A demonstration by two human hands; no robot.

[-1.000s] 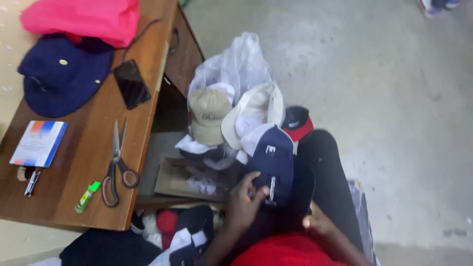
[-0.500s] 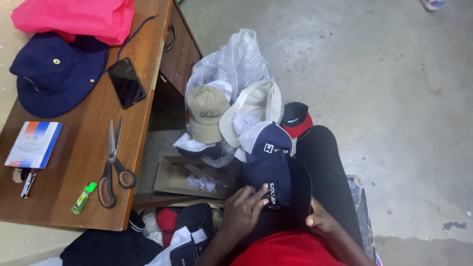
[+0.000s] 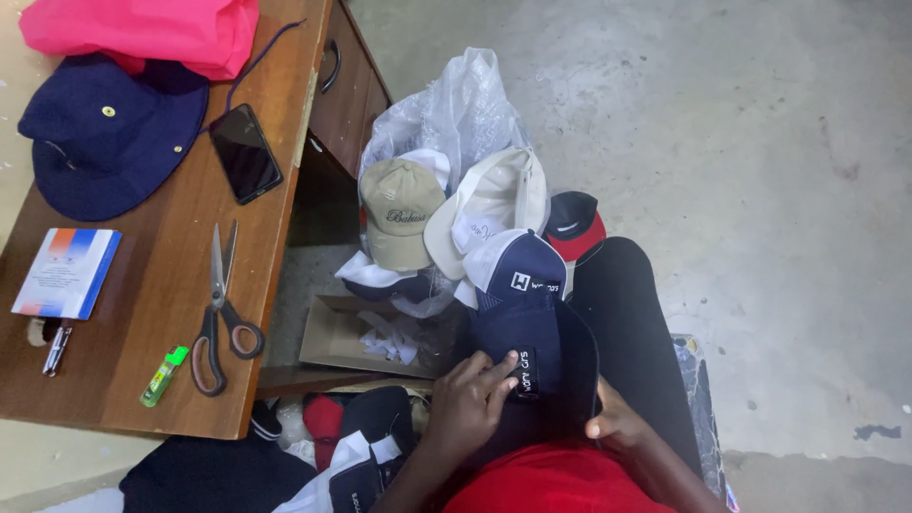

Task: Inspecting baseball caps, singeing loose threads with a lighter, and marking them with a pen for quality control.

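On the far left, the brown wooden worktop (image 3: 275,142) holds a floppy dark blue hat (image 3: 109,133), a soft pink cloth (image 3: 142,28), a flat black phone (image 3: 245,152), a small blue and white box (image 3: 66,273), a little green tube (image 3: 163,375) and shiny metal scissors (image 3: 220,318) with dark round handles.

Next, down on the grey floor (image 3: 741,142), a crinkly clear bag (image 3: 456,104) is piled with caps: a tan one (image 3: 399,209), a white one (image 3: 489,214), a red and black one (image 3: 575,223) and a blue and white one (image 3: 518,271). An open cardboard box (image 3: 342,332) holds white scraps.

In the person's lap sits the dark blue cap (image 3: 537,366), soft cloth with a curved stiff brim. The left hand (image 3: 470,404) presses its fingers (image 3: 499,366) on the cap beside a small black label (image 3: 527,370). The right hand (image 3: 617,427) is mostly hidden under the brim, and its fingers seem to grip the edge.

The cap could slip off the lap if the grip gets loose. The pile of caps leans and could tumble if a knee bumps it. The scissors lie near the worktop edge and could fall if knocked.
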